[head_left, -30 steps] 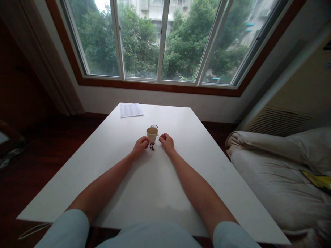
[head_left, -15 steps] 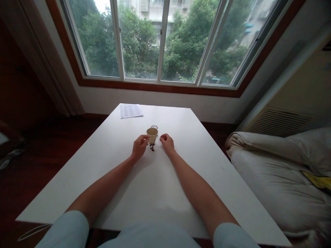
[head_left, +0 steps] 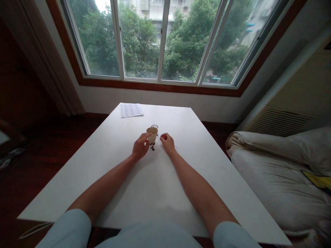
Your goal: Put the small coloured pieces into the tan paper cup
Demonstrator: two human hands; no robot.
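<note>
A cream-coloured cup [head_left: 152,131] stands upright on the white table, its opening upward and its handle toward the right. At its left front is my left hand [head_left: 140,146], its fingers stretched toward the cup and the thumb apart; whether they touch it I cannot tell. Several small dark brown bean-like pieces [head_left: 153,146] lie loose just in front of the cup. To the right of the cup, my right hand [head_left: 167,142] rests near the handle with its fingers curled together. Anything inside that hand is hidden.
Printed papers [head_left: 131,110] lie at the far left of the white table [head_left: 157,196]. Behind the cup is a thin dark looped thing [head_left: 154,126]. A window [head_left: 160,37] is beyond the table, and a cushioned seat [head_left: 264,174] stands on the right.
My left hand's fingers have gone from a pinch beside the cup's rim to spread out, with the thumb lower. My right hand stays nearly still.
</note>
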